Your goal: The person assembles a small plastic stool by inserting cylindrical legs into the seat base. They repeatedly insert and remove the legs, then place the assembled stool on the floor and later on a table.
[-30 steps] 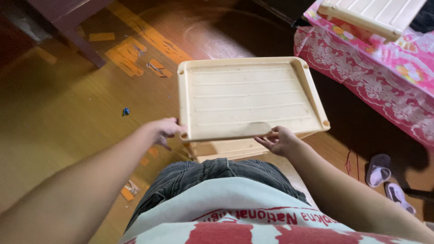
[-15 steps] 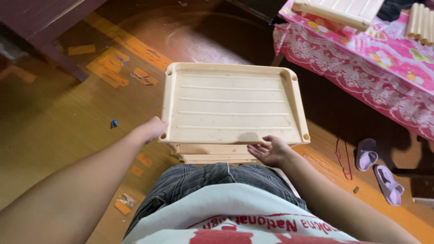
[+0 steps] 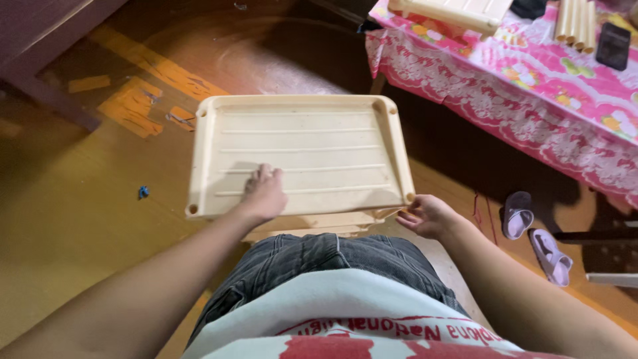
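Observation:
A cream plastic tray-like shelf panel (image 3: 312,139) with raised rim and ribbed lines lies flat in front of my lap, on top of another cream piece (image 3: 319,223) beneath it. My left hand (image 3: 264,193) rests palm down on the panel's near left part, fingers together. My right hand (image 3: 428,216) is at the panel's near right corner, fingers curled at the edge of the lower piece; a firm grip is not visible.
A table with a pink flowered cloth (image 3: 531,86) stands at the right, carrying another cream panel (image 3: 452,12), cream tubes (image 3: 577,23) and a dark phone (image 3: 613,45). Purple sandals (image 3: 531,233) lie on the floor. Dark furniture (image 3: 46,40) stands at upper left.
My left hand moved from the panel's left edge onto its top surface. The panel sits lower and nearer my lap. My right hand shifted from under the front edge to the right corner.

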